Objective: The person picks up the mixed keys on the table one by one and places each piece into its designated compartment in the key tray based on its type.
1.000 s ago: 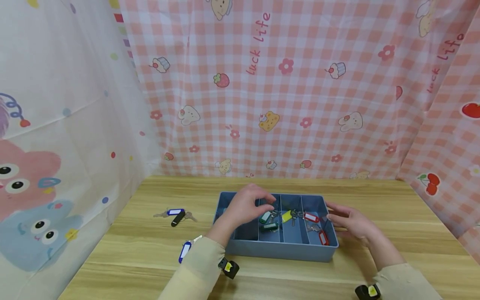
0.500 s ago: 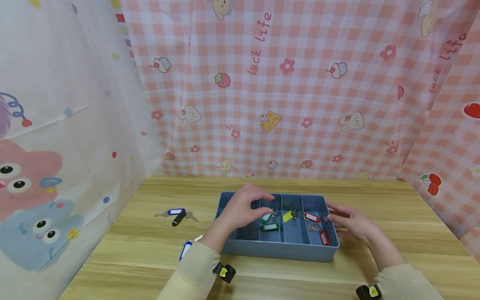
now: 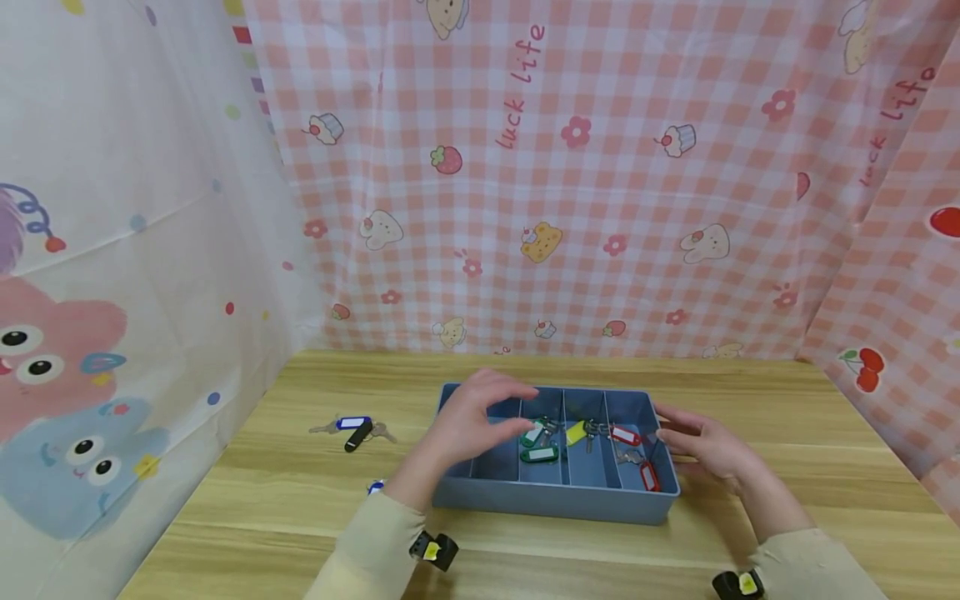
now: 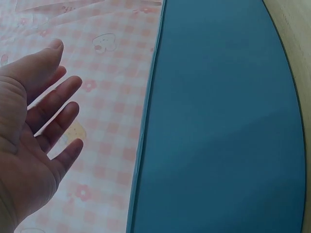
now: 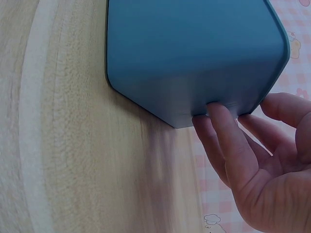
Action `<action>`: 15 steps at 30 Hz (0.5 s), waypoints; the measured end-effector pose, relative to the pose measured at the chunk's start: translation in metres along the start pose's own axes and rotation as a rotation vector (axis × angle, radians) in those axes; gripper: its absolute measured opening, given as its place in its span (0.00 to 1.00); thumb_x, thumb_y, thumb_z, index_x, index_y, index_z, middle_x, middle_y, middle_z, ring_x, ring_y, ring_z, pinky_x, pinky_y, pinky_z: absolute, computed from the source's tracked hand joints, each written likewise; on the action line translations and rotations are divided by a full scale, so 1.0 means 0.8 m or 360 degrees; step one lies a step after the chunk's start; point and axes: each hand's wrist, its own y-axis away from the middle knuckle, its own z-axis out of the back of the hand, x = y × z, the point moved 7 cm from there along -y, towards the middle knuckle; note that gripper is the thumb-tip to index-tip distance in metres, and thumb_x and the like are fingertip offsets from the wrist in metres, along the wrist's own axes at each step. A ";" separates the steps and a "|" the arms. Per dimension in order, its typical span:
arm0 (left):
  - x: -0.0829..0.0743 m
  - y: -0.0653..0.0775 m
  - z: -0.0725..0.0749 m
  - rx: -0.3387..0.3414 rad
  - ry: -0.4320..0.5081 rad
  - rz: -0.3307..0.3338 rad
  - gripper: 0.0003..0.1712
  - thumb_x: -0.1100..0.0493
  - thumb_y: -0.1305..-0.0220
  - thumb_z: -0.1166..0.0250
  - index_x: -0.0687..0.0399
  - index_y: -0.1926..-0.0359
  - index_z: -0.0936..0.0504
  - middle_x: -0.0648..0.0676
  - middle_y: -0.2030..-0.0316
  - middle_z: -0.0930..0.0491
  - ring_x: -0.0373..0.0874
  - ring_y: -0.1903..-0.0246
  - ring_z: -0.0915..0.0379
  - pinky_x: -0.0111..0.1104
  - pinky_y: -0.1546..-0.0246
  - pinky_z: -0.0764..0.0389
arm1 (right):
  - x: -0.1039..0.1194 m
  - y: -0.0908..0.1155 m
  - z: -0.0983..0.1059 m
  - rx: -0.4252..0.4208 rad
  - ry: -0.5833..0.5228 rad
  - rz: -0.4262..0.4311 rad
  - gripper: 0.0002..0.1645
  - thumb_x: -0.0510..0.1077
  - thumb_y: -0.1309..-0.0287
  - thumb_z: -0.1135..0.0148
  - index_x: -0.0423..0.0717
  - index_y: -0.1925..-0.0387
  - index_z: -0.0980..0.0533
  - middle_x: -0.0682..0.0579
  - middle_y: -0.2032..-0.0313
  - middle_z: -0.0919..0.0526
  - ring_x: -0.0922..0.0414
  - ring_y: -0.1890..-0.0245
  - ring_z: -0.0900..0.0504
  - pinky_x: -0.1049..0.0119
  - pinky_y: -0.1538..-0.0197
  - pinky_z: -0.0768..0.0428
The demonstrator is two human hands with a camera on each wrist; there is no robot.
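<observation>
A grey-blue divided tray (image 3: 555, 502) sits on the table. Over its left compartments hovers my left hand (image 3: 476, 417), thumb and fingers spread apart with nothing between them; the left wrist view also shows this hand (image 4: 39, 116) empty. Two green key tags (image 3: 539, 454) with keys lie in the compartment just right of the fingertips. To their right are a yellow key tag (image 3: 576, 432) with keys, then red key tags (image 3: 625, 435) in the end compartment. My right hand (image 3: 708, 446) rests its extended fingertips against the tray's right end wall, seen closely in the right wrist view.
Left of the tray on the wooden table (image 3: 247, 500) lie a blue key tag (image 3: 353, 422) and a black key tag (image 3: 359, 436) with keys. Another blue tag (image 3: 376, 487) is mostly hidden behind my left forearm. Patterned cloth (image 3: 570, 183) hangs behind and at the sides.
My left hand has drawn back slightly to the left, away from the green tags. The nearer green tag now shows its white label. My right hand stays in place.
</observation>
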 end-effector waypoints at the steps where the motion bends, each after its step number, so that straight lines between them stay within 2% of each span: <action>1: 0.000 0.002 0.001 -0.0009 0.0000 -0.0001 0.22 0.57 0.41 0.26 0.54 0.46 0.16 0.50 0.50 0.17 0.46 0.47 0.27 0.42 0.45 0.26 | 0.000 0.000 0.000 0.0000 -0.0006 0.0001 0.39 0.40 0.28 0.46 0.32 0.26 0.52 0.25 0.34 0.38 0.50 0.49 0.20 0.52 0.48 0.19; 7: 0.005 0.012 0.009 -0.0049 0.0034 -0.0014 0.24 0.56 0.42 0.26 0.52 0.44 0.17 0.49 0.50 0.17 0.46 0.46 0.27 0.43 0.44 0.27 | 0.000 0.000 0.000 -0.0014 -0.0001 -0.0006 0.39 0.39 0.28 0.46 0.32 0.26 0.51 0.24 0.35 0.37 0.50 0.49 0.20 0.52 0.48 0.19; 15: 0.013 0.032 0.023 -0.0025 0.0047 0.0028 0.27 0.56 0.44 0.24 0.56 0.43 0.18 0.50 0.48 0.18 0.48 0.45 0.29 0.46 0.44 0.28 | 0.000 0.000 -0.001 -0.0015 0.0002 -0.0015 0.40 0.41 0.29 0.44 0.32 0.26 0.51 0.24 0.34 0.37 0.49 0.48 0.20 0.51 0.48 0.20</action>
